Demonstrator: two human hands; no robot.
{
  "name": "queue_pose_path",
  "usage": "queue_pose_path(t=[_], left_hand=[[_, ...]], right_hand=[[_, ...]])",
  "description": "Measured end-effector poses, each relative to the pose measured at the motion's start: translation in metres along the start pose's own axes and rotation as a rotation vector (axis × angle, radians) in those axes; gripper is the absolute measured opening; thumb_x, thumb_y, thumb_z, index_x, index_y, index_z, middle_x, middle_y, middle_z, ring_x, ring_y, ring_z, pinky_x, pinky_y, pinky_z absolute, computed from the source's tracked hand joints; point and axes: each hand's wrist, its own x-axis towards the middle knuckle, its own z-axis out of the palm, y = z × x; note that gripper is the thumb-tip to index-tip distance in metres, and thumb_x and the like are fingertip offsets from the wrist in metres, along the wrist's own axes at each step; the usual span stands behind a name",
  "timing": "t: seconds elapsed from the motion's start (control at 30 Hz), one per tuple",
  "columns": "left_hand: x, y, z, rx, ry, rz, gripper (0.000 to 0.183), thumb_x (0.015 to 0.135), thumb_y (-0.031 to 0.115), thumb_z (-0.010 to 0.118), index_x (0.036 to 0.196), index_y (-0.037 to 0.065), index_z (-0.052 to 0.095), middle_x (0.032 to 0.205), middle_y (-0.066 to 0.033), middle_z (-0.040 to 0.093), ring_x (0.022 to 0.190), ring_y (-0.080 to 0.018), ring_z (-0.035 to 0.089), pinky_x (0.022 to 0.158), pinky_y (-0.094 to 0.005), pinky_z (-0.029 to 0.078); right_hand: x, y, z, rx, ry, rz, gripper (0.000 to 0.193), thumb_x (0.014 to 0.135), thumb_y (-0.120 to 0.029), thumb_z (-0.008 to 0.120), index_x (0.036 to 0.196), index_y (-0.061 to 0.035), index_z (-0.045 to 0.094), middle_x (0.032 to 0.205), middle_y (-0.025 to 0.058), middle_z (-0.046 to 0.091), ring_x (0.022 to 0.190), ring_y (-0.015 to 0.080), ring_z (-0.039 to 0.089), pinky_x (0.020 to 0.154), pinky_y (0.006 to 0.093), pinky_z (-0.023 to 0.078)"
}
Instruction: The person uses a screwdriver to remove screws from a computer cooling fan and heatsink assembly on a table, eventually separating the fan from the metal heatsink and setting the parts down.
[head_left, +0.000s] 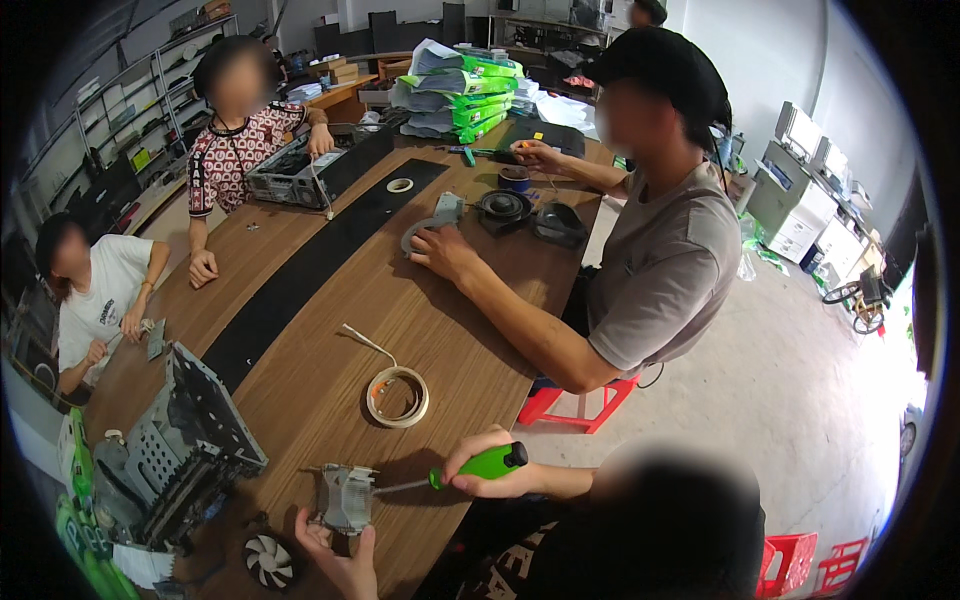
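Observation:
My left hand (345, 565) holds a finned metal heatsink (348, 498) by its lower edge, thumb on one side and fingers on the other, near the table's front. In my right hand (490, 465) is a green-handled screwdriver (495, 461), fingers wrapped round the handle. Its shaft points left, with the tip at the heatsink's right side; whether it touches cannot be made out. A small cooling fan (269, 559) with pale blades lies left of my left hand. Beyond the heatsink, a roll of cream tape (397, 397) rests on the wooden table (470, 360).
An opened metal computer case (180, 450) stands at the left. Across the table a co-worker's hand (445, 250) is on a grey part. Two more people sit or stand on the far left side. Green-and-white packages (460, 95) are stacked at the back, near another metal chassis (290, 172).

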Motion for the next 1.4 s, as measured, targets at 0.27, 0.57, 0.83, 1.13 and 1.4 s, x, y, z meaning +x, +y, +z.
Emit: queue_pose_path(t=[0.27,0.57,0.83,1.13,1.4], left_hand=[[-0.001,0.000,0.000,0.015,0.025,-0.060,0.089,0.064,0.003,0.078,0.138,0.004,0.030,0.109,-0.0107,0.047,0.103,-0.0227,0.047,0.097,-0.0358,0.035],[0.005,-0.007,0.001,-0.009,0.049,-0.037,0.086,0.064,0.008,0.082,0.134,0.004,0.034,0.105,-0.0096,0.046,0.101,-0.0215,0.047,0.093,-0.0356,0.038],[0.001,-0.011,-0.001,0.033,0.054,0.039,0.084,0.065,0.010,0.084,0.132,0.004,0.035,0.105,-0.0098,0.049,0.098,-0.0213,0.054,0.090,-0.0344,0.042],[0.009,-0.008,0.005,-0.046,0.066,0.100,0.098,0.064,0.013,0.086,0.140,0.004,0.026,0.103,-0.0103,0.051,0.097,-0.0213,0.052,0.091,-0.0358,0.041],[0.007,-0.011,-0.001,0.153,0.075,0.201,0.099,0.062,0.017,0.088,0.139,-0.002,0.028,0.098,-0.0103,0.050,0.096,-0.0209,0.054,0.092,-0.0351,0.041]], right_hand=[[-0.001,0.001,-0.003,0.031,-0.002,0.066,0.007,0.080,-0.005,0.067,0.086,-0.0014,0.068,0.080,0.0070,0.069,0.070,0.0118,0.064,0.063,0.0250,0.049],[-0.013,-0.002,0.022,-0.061,0.045,-0.006,0.006,0.079,-0.005,0.067,0.084,-0.0029,0.068,0.078,0.0084,0.069,0.066,0.0147,0.065,0.062,0.0266,0.051],[-0.021,0.005,0.022,-0.067,0.122,0.053,0.006,0.078,-0.003,0.067,0.083,-0.0035,0.067,0.080,0.0085,0.070,0.066,0.0148,0.067,0.061,0.0260,0.052],[-0.016,-0.001,0.018,-0.164,-0.030,-0.050,0.010,0.081,-0.010,0.068,0.089,-0.0041,0.065,0.083,0.0123,0.069,0.071,0.0215,0.067,0.067,0.0316,0.054],[-0.036,0.004,0.018,-0.136,-0.054,-0.129,0.016,0.078,-0.005,0.065,0.093,-0.0036,0.062,0.084,0.0126,0.068,0.067,0.0252,0.066,0.062,0.0339,0.053]])
